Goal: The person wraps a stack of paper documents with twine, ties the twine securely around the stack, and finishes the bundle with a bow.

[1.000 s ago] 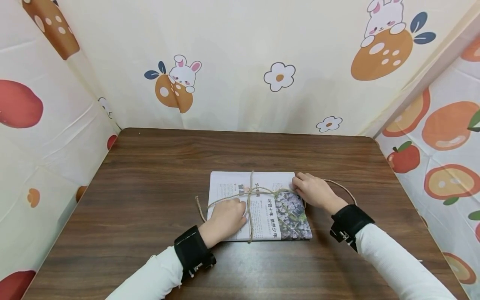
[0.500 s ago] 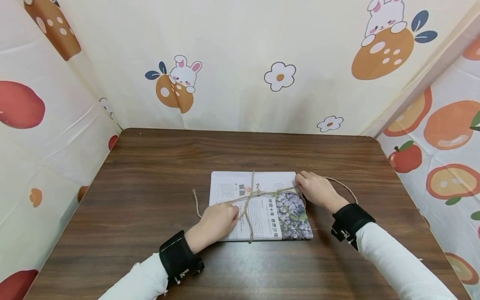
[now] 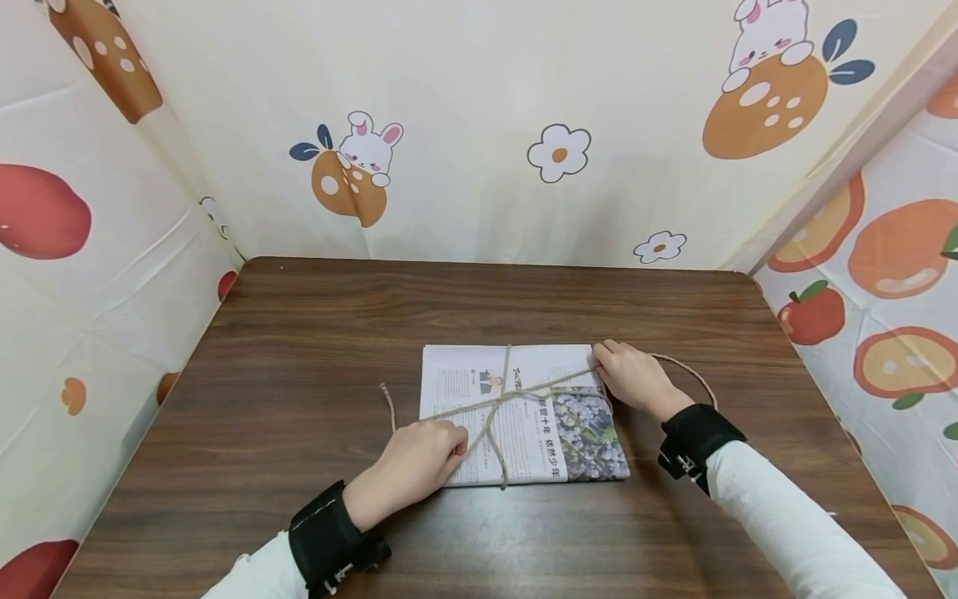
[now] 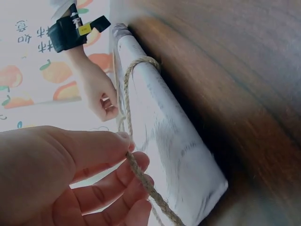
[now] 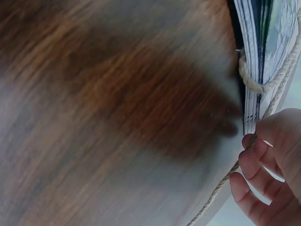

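A flat stack of folded newspapers (image 3: 527,453) lies on the table, bound crosswise with brown twine (image 4: 151,192). My left hand (image 3: 419,457) pinches one length of the twine between thumb and fingers, over the stack's near left corner. At the far right corner my right hand (image 3: 634,378) pinches another length, its free end trailing to the right, as the right wrist view also shows. Between the two hands the twine runs nearly straight across the top. The strands cross near the middle, where I cannot tell whether a knot is formed.
Dark wood-grain table (image 3: 314,333) surrounds the stack. Printed cloth hangs behind it (image 3: 464,208) and along both sides. A short loose twine end (image 3: 387,408) sticks up left of the stack.
My left hand has moved left and toward me, drawing the twine into a straighter line. The right hand keeps its grip almost in place, and the stack has shifted slightly.
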`<state>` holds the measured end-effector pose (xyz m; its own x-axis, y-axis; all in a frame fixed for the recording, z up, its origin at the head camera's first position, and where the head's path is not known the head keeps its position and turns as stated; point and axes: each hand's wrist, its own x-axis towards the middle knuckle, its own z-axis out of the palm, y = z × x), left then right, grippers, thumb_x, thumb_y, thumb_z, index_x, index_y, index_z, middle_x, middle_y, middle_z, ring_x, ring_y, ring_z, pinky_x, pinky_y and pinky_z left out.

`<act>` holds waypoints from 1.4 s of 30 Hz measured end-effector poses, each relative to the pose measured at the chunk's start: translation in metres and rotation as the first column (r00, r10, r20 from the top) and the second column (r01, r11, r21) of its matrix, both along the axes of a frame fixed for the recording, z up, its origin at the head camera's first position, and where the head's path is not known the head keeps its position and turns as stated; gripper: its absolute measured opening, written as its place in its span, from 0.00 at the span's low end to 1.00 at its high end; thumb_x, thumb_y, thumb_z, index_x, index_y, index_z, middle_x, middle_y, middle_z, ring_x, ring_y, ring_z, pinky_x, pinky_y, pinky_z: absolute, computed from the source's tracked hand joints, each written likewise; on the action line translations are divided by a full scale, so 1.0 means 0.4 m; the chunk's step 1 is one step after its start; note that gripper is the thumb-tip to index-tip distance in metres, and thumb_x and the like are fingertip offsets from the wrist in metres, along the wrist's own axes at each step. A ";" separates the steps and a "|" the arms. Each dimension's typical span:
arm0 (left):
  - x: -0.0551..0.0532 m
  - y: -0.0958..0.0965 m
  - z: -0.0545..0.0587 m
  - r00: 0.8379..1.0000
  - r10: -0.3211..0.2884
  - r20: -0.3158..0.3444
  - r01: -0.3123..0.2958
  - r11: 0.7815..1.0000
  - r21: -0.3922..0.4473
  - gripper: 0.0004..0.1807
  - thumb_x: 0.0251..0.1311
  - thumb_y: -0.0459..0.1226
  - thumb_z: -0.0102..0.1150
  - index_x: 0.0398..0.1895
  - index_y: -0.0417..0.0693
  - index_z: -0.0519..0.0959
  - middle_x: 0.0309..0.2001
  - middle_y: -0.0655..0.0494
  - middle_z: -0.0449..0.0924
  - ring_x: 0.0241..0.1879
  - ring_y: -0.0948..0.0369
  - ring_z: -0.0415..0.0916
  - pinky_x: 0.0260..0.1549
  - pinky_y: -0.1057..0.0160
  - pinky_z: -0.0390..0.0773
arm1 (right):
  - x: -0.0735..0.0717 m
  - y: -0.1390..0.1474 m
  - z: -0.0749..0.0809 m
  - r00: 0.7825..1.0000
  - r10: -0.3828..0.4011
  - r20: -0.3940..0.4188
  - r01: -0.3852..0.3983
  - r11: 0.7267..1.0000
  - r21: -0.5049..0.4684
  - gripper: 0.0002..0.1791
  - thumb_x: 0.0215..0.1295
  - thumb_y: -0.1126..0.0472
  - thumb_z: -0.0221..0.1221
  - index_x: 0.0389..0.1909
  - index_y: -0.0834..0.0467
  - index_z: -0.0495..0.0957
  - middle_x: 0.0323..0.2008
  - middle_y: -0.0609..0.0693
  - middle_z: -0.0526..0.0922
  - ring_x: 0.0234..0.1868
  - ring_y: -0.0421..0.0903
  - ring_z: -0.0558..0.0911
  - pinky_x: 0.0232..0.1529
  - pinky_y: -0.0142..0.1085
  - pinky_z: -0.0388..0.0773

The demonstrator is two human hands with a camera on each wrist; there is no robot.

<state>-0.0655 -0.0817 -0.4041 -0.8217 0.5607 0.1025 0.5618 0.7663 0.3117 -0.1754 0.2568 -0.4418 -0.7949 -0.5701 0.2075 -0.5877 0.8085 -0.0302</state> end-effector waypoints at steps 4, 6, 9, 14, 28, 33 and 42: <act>0.012 -0.004 0.000 1.000 -0.020 0.012 0.020 1.000 -0.011 0.14 0.53 0.34 0.60 0.16 0.55 0.67 0.17 0.66 0.61 0.16 0.69 0.57 0.13 0.70 0.57 | 0.000 0.000 -0.001 1.000 -0.010 -0.005 0.010 1.000 0.008 0.06 0.58 0.66 0.59 0.29 0.59 0.71 0.25 0.52 0.72 0.21 0.46 0.71 0.19 0.35 0.65; 0.014 -0.005 -0.002 1.000 -0.019 0.023 0.019 1.000 -0.014 0.14 0.52 0.34 0.60 0.16 0.55 0.67 0.17 0.67 0.61 0.16 0.69 0.57 0.13 0.70 0.57 | 0.001 0.001 0.000 1.000 -0.014 0.002 0.014 1.000 0.011 0.06 0.58 0.66 0.59 0.30 0.59 0.70 0.25 0.52 0.72 0.21 0.45 0.71 0.19 0.35 0.65; 0.013 -0.005 -0.009 1.000 0.001 0.031 -0.001 1.000 -0.002 0.15 0.52 0.34 0.59 0.15 0.55 0.66 0.16 0.67 0.60 0.16 0.69 0.57 0.13 0.70 0.58 | 0.004 0.002 0.003 1.000 -0.015 0.026 0.015 1.000 0.009 0.05 0.59 0.66 0.59 0.31 0.58 0.71 0.27 0.53 0.74 0.22 0.46 0.73 0.19 0.35 0.65; -0.001 -0.010 -0.021 0.999 0.047 0.022 -0.047 0.999 0.000 0.15 0.51 0.33 0.59 0.15 0.55 0.66 0.16 0.67 0.61 0.16 0.69 0.58 0.14 0.70 0.58 | 0.015 0.006 0.006 0.998 -0.013 0.067 0.012 1.000 0.007 0.04 0.59 0.65 0.58 0.32 0.56 0.72 0.29 0.51 0.74 0.23 0.44 0.73 0.18 0.33 0.64; -0.044 -0.030 -0.011 0.992 0.123 -0.028 -0.125 0.987 -0.102 0.14 0.51 0.36 0.62 0.15 0.55 0.68 0.18 0.64 0.64 0.16 0.66 0.61 0.12 0.67 0.60 | 0.038 0.005 0.013 0.999 0.041 0.026 -0.041 0.999 -0.003 0.07 0.55 0.68 0.60 0.31 0.55 0.73 0.27 0.49 0.73 0.23 0.45 0.74 0.17 0.33 0.64; -0.044 -0.005 -0.008 0.993 0.116 -0.023 -0.118 0.983 -0.141 0.11 0.50 0.38 0.62 0.17 0.54 0.70 0.20 0.62 0.67 0.19 0.63 0.68 0.13 0.64 0.64 | 0.046 -0.016 0.029 0.996 0.086 -0.029 -0.086 0.996 0.002 0.07 0.54 0.67 0.62 0.29 0.56 0.73 0.27 0.50 0.71 0.23 0.45 0.73 0.18 0.33 0.64; -0.056 0.088 -0.006 0.995 0.072 -0.075 -0.083 0.983 -0.162 0.09 0.50 0.42 0.62 0.20 0.48 0.76 0.23 0.55 0.75 0.26 0.56 0.77 0.20 0.59 0.72 | 0.045 -0.072 0.035 0.969 0.240 -0.053 -0.240 0.971 0.000 0.09 0.51 0.66 0.65 0.29 0.55 0.74 0.27 0.49 0.73 0.26 0.45 0.73 0.25 0.35 0.69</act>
<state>-0.0879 -0.0464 -0.4065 -0.8573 0.5097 0.0719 0.5146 0.8459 0.1400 -0.1574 0.2281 -0.4278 -0.6230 -0.7413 0.2495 -0.7654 0.6436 0.0011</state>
